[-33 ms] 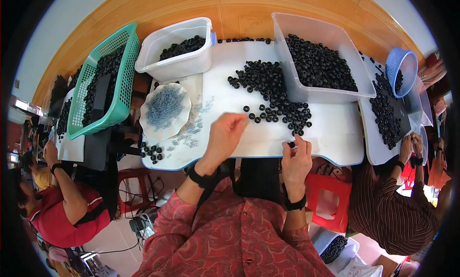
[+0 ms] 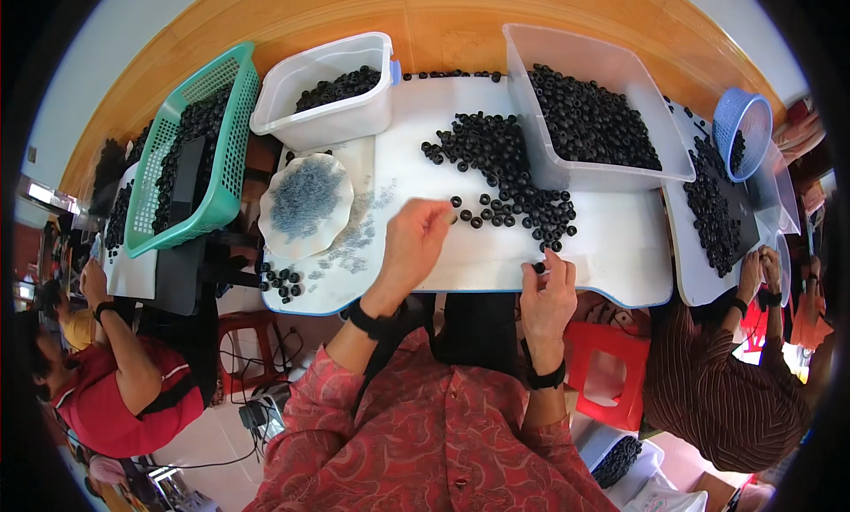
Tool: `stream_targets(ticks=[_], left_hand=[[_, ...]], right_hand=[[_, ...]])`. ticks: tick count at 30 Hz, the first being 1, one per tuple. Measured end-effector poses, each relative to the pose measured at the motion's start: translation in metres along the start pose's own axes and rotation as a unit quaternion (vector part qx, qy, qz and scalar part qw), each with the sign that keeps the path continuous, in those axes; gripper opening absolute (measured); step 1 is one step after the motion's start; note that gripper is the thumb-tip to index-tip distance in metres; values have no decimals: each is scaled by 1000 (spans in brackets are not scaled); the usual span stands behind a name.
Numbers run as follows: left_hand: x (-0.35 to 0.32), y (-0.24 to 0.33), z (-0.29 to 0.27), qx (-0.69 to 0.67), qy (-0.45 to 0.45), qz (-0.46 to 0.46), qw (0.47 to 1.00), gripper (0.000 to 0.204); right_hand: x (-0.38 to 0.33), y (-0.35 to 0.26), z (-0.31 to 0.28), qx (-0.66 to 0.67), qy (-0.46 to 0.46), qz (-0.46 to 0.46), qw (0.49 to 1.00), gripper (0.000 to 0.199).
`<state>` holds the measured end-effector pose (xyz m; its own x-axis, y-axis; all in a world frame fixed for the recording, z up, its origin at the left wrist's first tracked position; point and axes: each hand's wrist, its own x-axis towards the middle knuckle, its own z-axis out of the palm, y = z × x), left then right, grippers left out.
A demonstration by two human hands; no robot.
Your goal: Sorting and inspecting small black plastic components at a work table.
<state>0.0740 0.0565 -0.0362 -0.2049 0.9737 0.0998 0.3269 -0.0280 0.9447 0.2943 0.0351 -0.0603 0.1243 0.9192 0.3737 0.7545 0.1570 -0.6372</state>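
A wooden panel (image 2: 456,25) runs along the far side of the white table (image 2: 611,237) in front of me. To my left a person in a red shirt (image 2: 133,392) sits at another surface; to my right, one in a striped shirt (image 2: 730,397). A large clear bin (image 2: 602,177) stands at the back right of my table, partly filled with small black rings. The long green basket (image 2: 226,158), also holding black rings, lies beyond the table's left side, and the white tub (image 2: 341,127) beside it holds more. Between the clear bin and my hands a heap of black rings (image 2: 496,149) spreads loose over the tabletop. At the left a scalloped dish (image 2: 301,250) carries a mound of tiny bluish pieces (image 2: 305,193), with more scattered just beside it. My left hand (image 2: 418,237) is raised near the loose rings, fingers curled in and tips close together; they blur, so I cannot tell whether anything is between them. My right hand (image 2: 551,304), by the near edge, has thumb and forefinger clamped on a single ring (image 2: 538,267), the smallest black thing I can make out there.
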Motion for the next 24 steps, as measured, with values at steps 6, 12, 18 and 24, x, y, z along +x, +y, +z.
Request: stream_targets(ticks=[6,12,18,24], left_hand=[[74,-12,-4,150,82,153,973,28],[131,-33,13,215,79,123,966,40],[144,-40,29,227,36,111,967,53],[136,-42,28,303,-23,159,939,45]], right_hand=[[0,1,-1,27,-22,4,999,46],[1,2,-3,18,-37,-8,999,55],[2,2,-4,24,-53,13,998,53],[2,1,-2,8,-33,-8,999,52]])
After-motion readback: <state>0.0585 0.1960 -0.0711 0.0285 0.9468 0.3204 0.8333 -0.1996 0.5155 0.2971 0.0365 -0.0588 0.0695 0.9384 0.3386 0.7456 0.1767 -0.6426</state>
